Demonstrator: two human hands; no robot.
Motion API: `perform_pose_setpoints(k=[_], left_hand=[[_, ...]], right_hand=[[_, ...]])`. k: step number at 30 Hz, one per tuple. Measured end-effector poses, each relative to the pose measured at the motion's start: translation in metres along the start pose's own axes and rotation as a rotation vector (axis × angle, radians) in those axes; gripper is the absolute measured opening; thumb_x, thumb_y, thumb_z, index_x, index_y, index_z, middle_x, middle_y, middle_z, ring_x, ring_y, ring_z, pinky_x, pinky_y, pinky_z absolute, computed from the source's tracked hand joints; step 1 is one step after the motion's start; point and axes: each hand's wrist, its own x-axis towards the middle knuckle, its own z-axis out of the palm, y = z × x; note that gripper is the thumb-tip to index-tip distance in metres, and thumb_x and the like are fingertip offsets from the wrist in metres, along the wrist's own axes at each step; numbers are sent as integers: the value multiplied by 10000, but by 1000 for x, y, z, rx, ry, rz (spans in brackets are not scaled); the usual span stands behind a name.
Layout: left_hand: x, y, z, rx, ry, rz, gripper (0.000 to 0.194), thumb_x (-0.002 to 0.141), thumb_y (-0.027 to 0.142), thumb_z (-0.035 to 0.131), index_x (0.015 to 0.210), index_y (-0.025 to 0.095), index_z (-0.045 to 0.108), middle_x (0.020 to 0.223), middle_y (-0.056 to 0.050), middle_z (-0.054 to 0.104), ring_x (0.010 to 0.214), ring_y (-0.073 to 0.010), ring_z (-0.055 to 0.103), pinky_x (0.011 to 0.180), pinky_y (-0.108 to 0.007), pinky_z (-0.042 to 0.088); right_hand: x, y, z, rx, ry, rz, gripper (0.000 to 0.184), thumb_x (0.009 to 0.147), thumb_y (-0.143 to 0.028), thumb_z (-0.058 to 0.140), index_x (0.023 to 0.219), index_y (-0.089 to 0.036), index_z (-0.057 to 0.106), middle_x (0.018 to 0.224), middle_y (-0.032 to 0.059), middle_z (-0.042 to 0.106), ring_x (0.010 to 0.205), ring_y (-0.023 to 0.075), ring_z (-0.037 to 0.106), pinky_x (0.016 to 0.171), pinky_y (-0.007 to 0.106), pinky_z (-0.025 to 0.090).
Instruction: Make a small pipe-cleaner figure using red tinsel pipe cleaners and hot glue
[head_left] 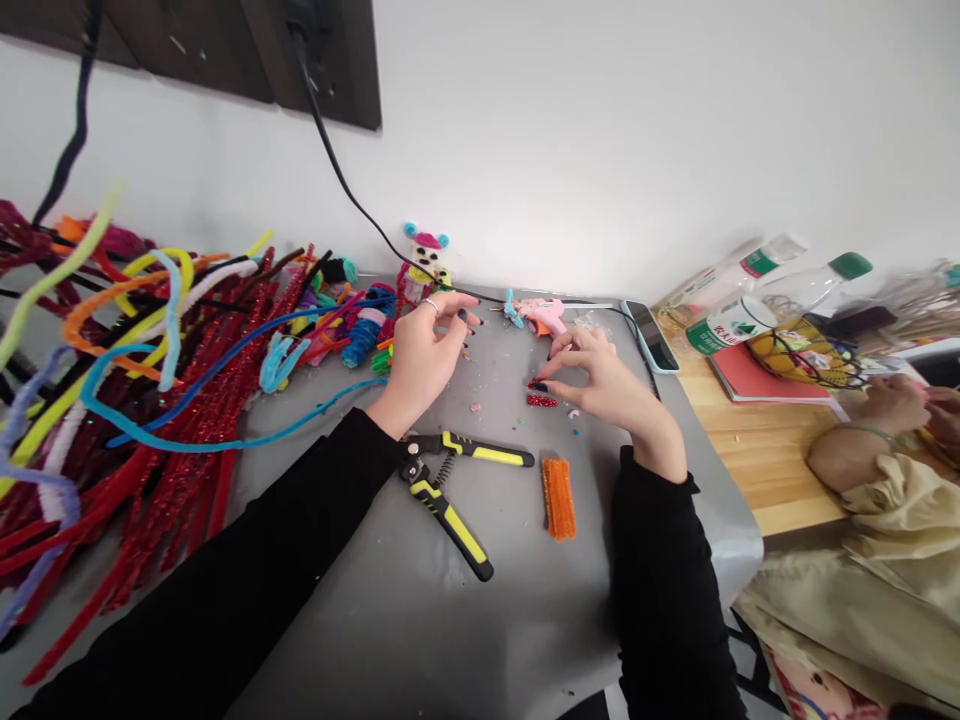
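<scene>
My right hand (592, 372) is closed in a pinch on a small red piece of pipe cleaner (533, 385). Just below its fingertips, a short red glittery pipe cleaner bundle (541, 401) lies on the grey table. My left hand (429, 350) hovers near the middle, fingers bent and tips slightly apart, with nothing visible between them. Beneath that wrist rest wire cutters (450, 480) with yellow-black handles, spread apart. A bundle of short orange pipe cleaner pieces (559, 498) lies nearer me. Behind the hands is a pink glue gun (546, 314), partly hidden.
Long pipe cleaners (172, 440) pile up at left. A pipe cleaner bear figure (426, 262) stands by the wall. A phone (649, 338) lies at the right edge. Bottles (731, 325) and a yellow basket (802, 355) occupy the wooden table, beside another person's arm (855, 455).
</scene>
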Motion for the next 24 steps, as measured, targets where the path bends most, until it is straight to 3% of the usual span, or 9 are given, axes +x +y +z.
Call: perform_pose_setpoints(k=[4, 8, 11, 14, 18, 24], left_hand=[[0, 0, 1, -10, 4, -2, 252, 865, 183, 558, 1034, 178, 745, 904, -64, 794, 757, -175, 731, 589, -230, 571], [0, 1, 0, -8, 1, -17, 258, 857, 177, 558, 1038, 172, 742, 903, -67, 789, 745, -175, 727, 581, -231, 568], [-1, 2, 0, -5, 3, -15, 246, 856, 174, 562, 1026, 179, 741, 903, -67, 786, 740, -177, 723, 575, -232, 566], [-1, 3, 0, -4, -5, -14, 239, 857, 173, 562, 1018, 185, 738, 898, -63, 786, 718, -175, 721, 575, -236, 569], [-2, 3, 0, 12, -22, -5, 240, 857, 178, 562, 1022, 183, 736, 899, -60, 786, 715, -170, 721, 595, -238, 577], [-2, 2, 0, 12, -18, 1, 235, 862, 181, 560, 1020, 181, 734, 900, -63, 788, 711, -171, 722, 593, -239, 575]], right_hand=[[0, -1, -2, 4, -68, 0, 89, 887, -329, 749, 859, -274, 814, 1129, 75, 627, 1171, 314, 573, 1065, 625, 410], [-5, -6, -10, 34, -100, -32, 150, 909, -328, 738, 1046, -292, 788, 1167, 68, 661, 1196, 309, 607, 1112, 633, 381], [-9, -10, -11, -4, -187, -39, 235, 878, -249, 756, 1107, -300, 748, 1154, 65, 682, 1209, 320, 608, 1073, 619, 409], [-9, -11, -8, -60, -228, -34, 205, 870, -140, 685, 1029, -269, 703, 1077, 55, 699, 1179, 315, 630, 1017, 573, 449], [-5, -14, -1, -84, -162, -64, 144, 890, -138, 611, 979, -243, 655, 1039, 67, 697, 1109, 299, 655, 997, 541, 449], [4, -25, 13, -61, -17, -107, 154, 927, -151, 596, 1034, -252, 641, 1140, 89, 707, 1184, 305, 636, 1037, 534, 425]])
